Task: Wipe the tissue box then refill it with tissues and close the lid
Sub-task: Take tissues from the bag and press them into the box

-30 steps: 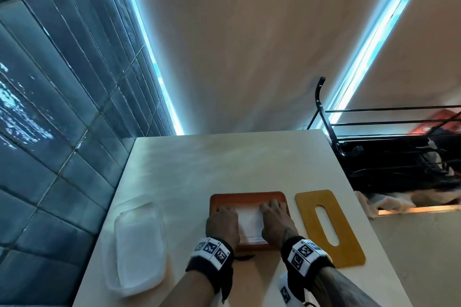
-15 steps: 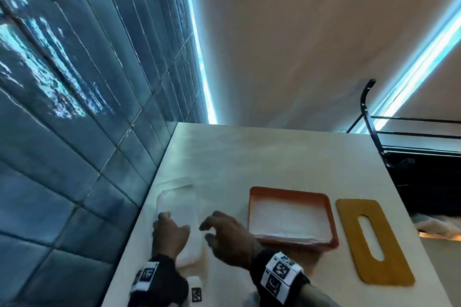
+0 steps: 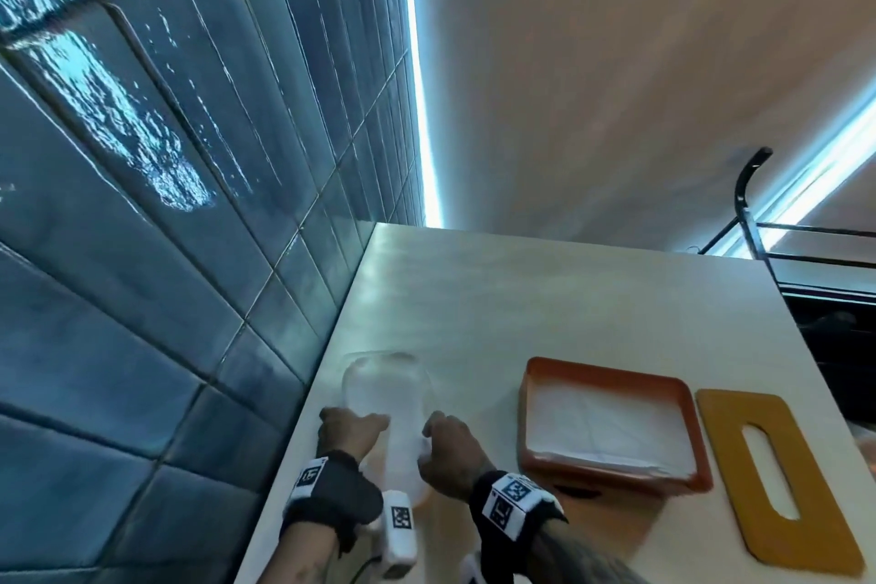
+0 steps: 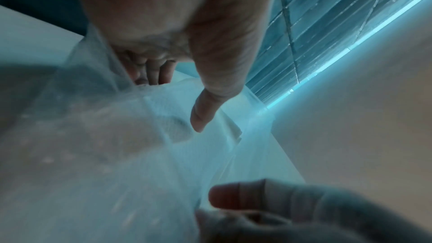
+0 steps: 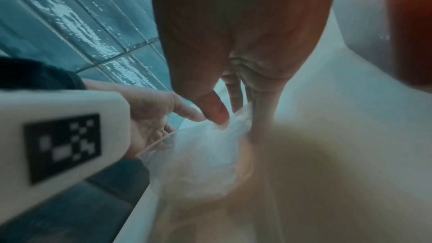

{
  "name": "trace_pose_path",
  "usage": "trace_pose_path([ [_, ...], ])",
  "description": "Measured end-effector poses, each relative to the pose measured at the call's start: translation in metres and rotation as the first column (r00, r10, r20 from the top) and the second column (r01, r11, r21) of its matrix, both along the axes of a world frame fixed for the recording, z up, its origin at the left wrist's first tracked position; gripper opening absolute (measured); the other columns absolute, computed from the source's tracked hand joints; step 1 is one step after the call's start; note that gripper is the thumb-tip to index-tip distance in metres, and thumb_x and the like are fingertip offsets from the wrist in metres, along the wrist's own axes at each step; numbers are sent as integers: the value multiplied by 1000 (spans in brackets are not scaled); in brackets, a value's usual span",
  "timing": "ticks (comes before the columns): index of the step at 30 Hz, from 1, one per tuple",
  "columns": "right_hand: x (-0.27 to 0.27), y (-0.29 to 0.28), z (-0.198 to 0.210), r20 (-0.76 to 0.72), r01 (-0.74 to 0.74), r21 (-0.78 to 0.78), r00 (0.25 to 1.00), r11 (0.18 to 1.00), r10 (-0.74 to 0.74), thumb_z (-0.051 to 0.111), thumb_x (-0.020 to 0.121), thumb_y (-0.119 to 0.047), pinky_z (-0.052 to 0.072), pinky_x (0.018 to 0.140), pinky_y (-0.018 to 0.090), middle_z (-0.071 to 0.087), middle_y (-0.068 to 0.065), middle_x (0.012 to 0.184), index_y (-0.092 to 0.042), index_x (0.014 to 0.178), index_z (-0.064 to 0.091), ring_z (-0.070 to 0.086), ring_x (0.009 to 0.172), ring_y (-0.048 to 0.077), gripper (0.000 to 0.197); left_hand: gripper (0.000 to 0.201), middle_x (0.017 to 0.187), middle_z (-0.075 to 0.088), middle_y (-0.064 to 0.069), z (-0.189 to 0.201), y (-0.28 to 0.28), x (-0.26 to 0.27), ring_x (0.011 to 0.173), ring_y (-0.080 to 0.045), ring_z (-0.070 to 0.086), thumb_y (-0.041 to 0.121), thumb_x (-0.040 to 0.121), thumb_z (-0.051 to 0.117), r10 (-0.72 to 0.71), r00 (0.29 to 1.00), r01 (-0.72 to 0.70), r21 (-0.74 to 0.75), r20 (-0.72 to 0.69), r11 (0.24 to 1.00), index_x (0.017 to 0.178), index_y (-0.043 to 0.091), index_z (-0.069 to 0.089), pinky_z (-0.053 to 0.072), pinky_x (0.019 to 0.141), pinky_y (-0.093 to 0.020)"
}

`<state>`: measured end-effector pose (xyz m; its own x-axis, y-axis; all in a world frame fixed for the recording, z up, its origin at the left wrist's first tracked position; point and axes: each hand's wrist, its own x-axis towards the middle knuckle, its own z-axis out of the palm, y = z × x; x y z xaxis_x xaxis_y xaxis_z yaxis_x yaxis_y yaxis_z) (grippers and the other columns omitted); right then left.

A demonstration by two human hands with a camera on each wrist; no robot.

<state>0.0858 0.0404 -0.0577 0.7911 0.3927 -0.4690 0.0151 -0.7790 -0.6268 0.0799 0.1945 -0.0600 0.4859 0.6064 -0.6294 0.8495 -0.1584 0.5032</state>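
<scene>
The orange tissue box (image 3: pixel 602 369) stands open on the table, with white tissues lying inside it. Its yellow lid (image 3: pixel 739 488), with a long slot, lies flat just right of the box. Left of the box lies a clear plastic tissue pack (image 3: pixel 386 386). My left hand (image 3: pixel 360 422) grips the pack's left side, and my right hand (image 3: pixel 431 436) pinches its right side. In the left wrist view my left hand (image 4: pixel 175 99) has its thumb on the tissue pack (image 4: pixel 117 154). In the right wrist view my right hand (image 5: pixel 236 117) pinches the pack's wrapper (image 5: pixel 198 154).
A blue tiled wall (image 3: pixel 166 204) runs close along the table's left edge, right beside the pack. A black metal rack (image 3: pixel 758 228) stands past the table's right edge. The pale table (image 3: pixel 545 299) stretches back beyond the box.
Both hands left the tissues in the orange box and moved left to the plastic pack, which they now hold. The head view swung left with them.
</scene>
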Motion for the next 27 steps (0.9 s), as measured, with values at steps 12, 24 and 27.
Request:
trace_pose_path([
  [12,-2,2,-12,-74,198,105,979,974,-191,64,77,-19,52,79,30,64,7,108,-13,103,53,61,96,23,28,36,89,74,-29,15,25,8,78,-43,72,4,70,82,45,998,-24,-391,45,920,98,-10,65,59,62,-40],
  [24,-2,18,6,-136,270,254,961,928,-243,46,97,-25,61,68,47,68,14,109,-11,114,52,73,73,36,23,91,108,73,-28,12,75,31,101,-43,68,35,35,100,65,998,-39,-548,28,835,112,-2,69,48,98,-57],
  [27,10,18,23,-573,598,410,756,688,-316,45,99,-44,59,60,46,69,17,99,-4,110,56,70,66,35,43,84,111,72,-27,23,66,20,97,-41,67,33,40,98,52,998,-18,-567,43,824,112,-2,70,48,98,-56],
])
